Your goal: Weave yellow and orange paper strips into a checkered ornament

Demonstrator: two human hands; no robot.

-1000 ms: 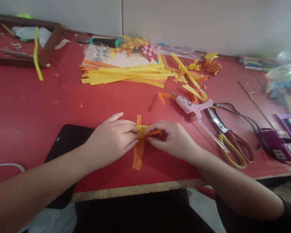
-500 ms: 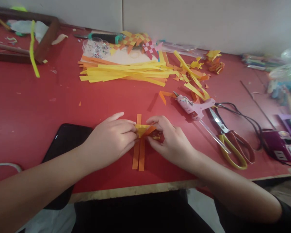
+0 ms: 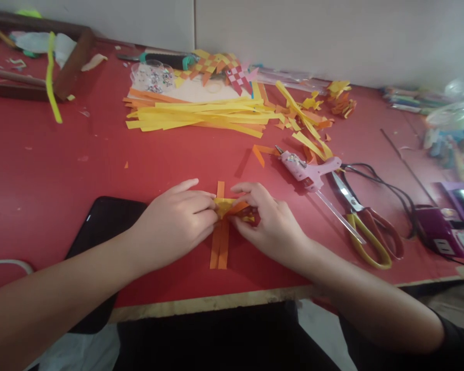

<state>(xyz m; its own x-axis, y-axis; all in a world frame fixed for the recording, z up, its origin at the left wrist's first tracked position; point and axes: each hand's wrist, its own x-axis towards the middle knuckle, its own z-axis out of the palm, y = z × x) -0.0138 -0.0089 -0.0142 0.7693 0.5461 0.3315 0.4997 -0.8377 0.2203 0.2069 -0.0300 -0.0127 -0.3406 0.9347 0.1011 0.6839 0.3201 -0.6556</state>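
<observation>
The left hand (image 3: 181, 216) sets its fingertips on the left edge of a small woven piece of yellow and orange paper strips (image 3: 224, 204), which sits between the hands over the red tabletop (image 3: 166, 281); whether it pinches or only presses is hidden. The right hand (image 3: 272, 226), closed on the folded orange paper flap (image 3: 237, 207) a second ago, now has thumb and forefinger parted around it. The two long, flat orange paper strips (image 3: 223, 252) below have drawn closer together, which suggests tidying the weave.

The left hand (image 3: 180, 214) lay palm down, little finger (image 3: 184, 184) outstretched; the right hand (image 3: 268, 216) curled toward it, near
</observation>
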